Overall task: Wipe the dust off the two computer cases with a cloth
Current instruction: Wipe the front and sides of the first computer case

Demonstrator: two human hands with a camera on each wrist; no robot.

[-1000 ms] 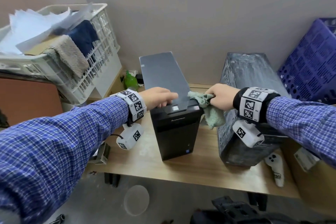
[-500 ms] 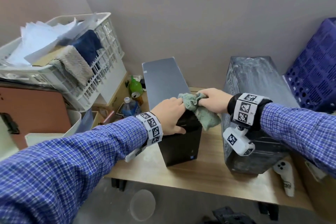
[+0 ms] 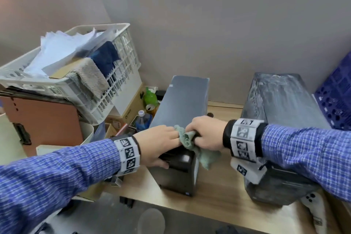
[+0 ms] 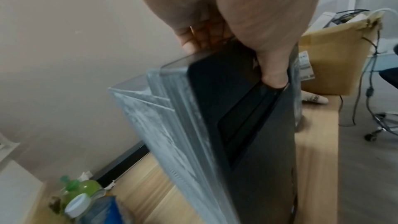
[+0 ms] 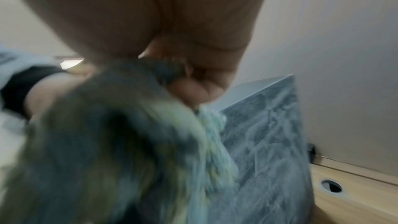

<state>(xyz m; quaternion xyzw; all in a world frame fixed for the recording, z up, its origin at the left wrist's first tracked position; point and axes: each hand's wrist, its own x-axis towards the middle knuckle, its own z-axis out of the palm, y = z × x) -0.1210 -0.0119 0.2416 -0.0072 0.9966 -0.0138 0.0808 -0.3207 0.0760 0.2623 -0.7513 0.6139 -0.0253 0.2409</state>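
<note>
Two dark computer cases stand on the wooden table (image 3: 218, 205): the left case (image 3: 182, 100) with a smooth grey top, and the right case (image 3: 281, 100), streaked with pale dust. My left hand (image 3: 159, 142) grips the left case's top front edge, fingers on top and thumb on the front panel (image 4: 247, 142). My right hand (image 3: 207, 133) holds a crumpled green cloth (image 3: 205, 156) at the top right front corner of the left case. Part of the cloth hangs down that side. The right wrist view shows the blurred cloth (image 5: 107, 142) and the left case's dusty side (image 5: 269, 134).
A white crate (image 3: 114, 85) with papers and cloths stands at the left, with bottles (image 3: 150, 99) below it. A blue crate (image 3: 338, 100) is at the far right. A white controller (image 3: 313, 209) lies at the table's front right. A cardboard box (image 4: 333, 57) stands beyond the table.
My right hand has carried the cloth left, from the gap between the cases onto the left case's top front corner. My left hand has settled over the front top edge.
</note>
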